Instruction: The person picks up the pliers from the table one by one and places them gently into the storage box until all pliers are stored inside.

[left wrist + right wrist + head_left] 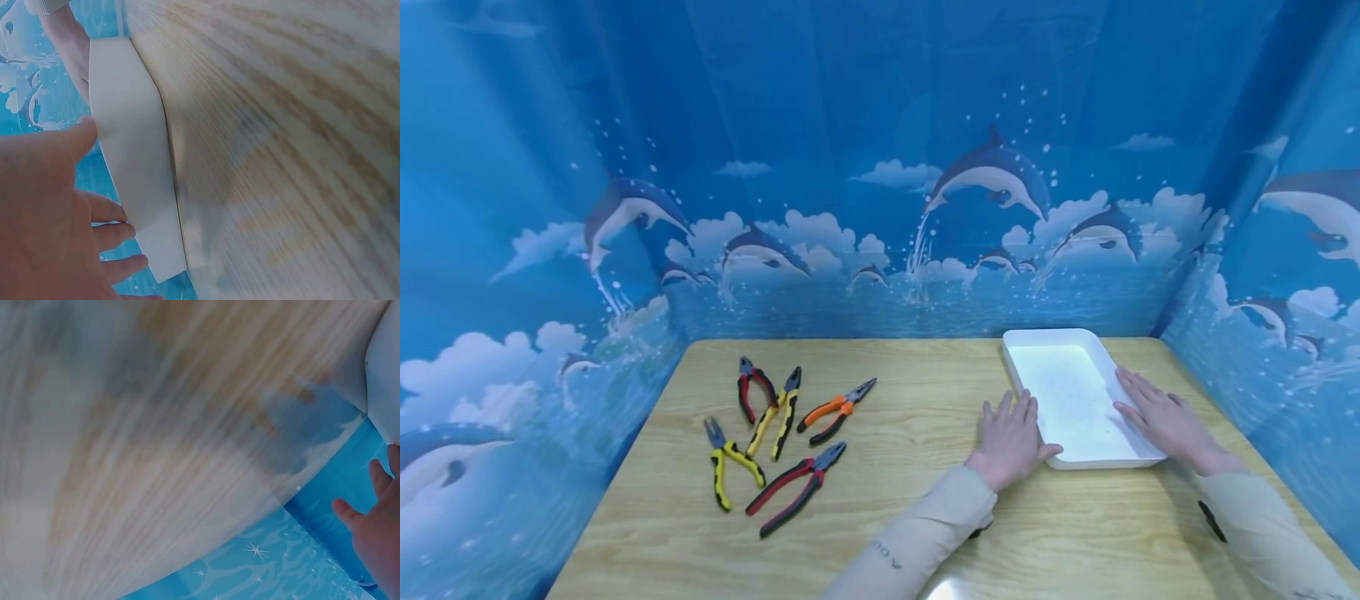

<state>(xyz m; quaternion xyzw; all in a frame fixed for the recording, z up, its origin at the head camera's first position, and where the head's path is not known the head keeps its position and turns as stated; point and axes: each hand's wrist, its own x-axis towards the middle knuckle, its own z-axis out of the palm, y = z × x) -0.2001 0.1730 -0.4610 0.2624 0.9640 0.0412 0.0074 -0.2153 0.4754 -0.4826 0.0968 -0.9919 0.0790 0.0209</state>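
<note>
The left hand (1011,437) lies against the near left side of a white tray (1067,392), fingers straight and spread along its wall and the thumb reaching round the front corner; nothing is pinched. The right hand (1157,417) rests with straight fingers on the tray's right rim, palm down, likewise flat rather than curled. In the left wrist view the left hand (50,212) shows beside the tray's white wall (134,162), thumb near its top edge, though blur there makes the exact contact hard to judge. The right wrist view catches only a few fingertips (378,478) and the tray's corner (384,375). The tray sits on the right half of the wooden tabletop (895,508), towards the back edge. Well apart on the left lie five pliers: a red-and-black pair (754,390), a yellow-and-black pair (778,412), an orange-handled long-nose pair (835,410), another yellow pair (728,462), and a red pair (793,487). A blue dolphin-print backdrop (880,167) encloses the tabletop.
</note>
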